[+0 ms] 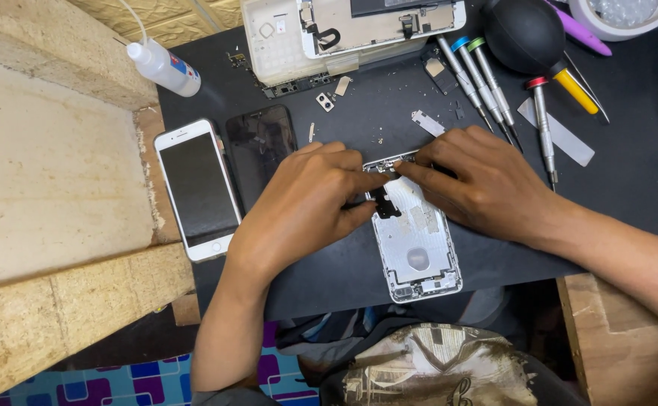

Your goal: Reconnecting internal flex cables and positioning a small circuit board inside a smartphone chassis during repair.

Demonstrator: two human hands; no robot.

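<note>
Both my hands are on the open phone shell (417, 240) at frame centre: left hand (306, 207) pinches its upper left edge, fingertips narrow; right hand (487, 180) presses fingertips on the top end, holding nothing separate that I can see. Risk: tiny loose brackets (426, 122) near my knuckles could get swept off the black mat (629, 188). Count: four screwdrivers (487, 79), one white phone (197, 188), one dark screen (261, 146), one blower (524, 34), one bottle (163, 68).
</note>
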